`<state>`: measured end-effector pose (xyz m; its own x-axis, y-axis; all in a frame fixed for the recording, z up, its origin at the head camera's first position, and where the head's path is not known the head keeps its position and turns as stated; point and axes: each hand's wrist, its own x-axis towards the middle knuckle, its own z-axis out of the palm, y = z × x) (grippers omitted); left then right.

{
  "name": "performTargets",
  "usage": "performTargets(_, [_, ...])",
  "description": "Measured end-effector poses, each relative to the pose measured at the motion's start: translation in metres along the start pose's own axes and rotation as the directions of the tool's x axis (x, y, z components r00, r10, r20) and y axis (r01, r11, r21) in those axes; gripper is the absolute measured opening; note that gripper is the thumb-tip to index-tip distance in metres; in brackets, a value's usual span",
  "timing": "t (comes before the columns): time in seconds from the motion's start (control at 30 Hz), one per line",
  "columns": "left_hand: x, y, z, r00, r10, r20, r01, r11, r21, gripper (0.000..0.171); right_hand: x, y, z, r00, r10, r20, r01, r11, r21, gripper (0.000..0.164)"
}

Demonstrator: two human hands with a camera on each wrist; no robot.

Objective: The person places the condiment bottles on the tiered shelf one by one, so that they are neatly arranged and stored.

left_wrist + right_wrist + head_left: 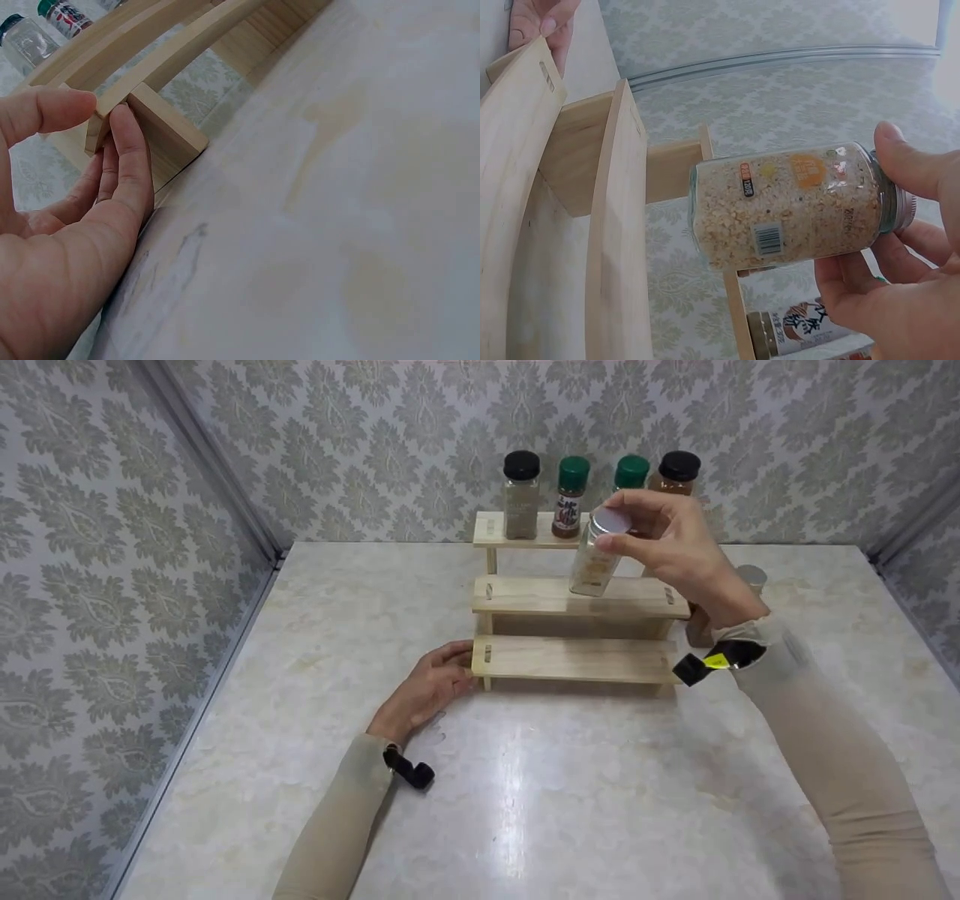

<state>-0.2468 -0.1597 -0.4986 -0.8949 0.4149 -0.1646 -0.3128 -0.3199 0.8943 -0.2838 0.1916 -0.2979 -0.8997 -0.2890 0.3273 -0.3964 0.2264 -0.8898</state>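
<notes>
Rack (577, 658) at centre was pinched at its front left end by the left hand (429, 686), while higher up the right hand (679, 540) pinched a jar (595, 568) near its lid (612, 520), long axis slanting down-left toward the middle step (525, 596), pale table (600, 795) around and patterned wall (397, 435) across the top.

Glare (512, 795) streaks the tabletop (615, 787); wrist views look dim.

rack (574, 658): on table (450, 825) | four bottles (523, 506): on top tier (491, 529) | jar (592, 566): above middle tier (525, 596) | second jar (751, 576): right of rack
</notes>
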Motion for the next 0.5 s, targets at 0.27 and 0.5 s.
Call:
performTargets(0.27, [-0.002, 0.000, 0.000, 1.000, -0.001, 0.003, 0.001, 1.000, 0.012, 0.064, 0.017, 0.004, 0.020, 0.999, -0.024, 0.024, 0.024, 1.000, 0.012, 0.032])
performTargets(0.5, [-0.002, 0.001, 0.000, 1.000, 0.002, 0.005, -0.002, 1.000, 0.011, 0.064, 0.031, 0.004, 0.041, 0.997, -0.044, 0.061, 0.041, 0.998, 0.040, 0.031])
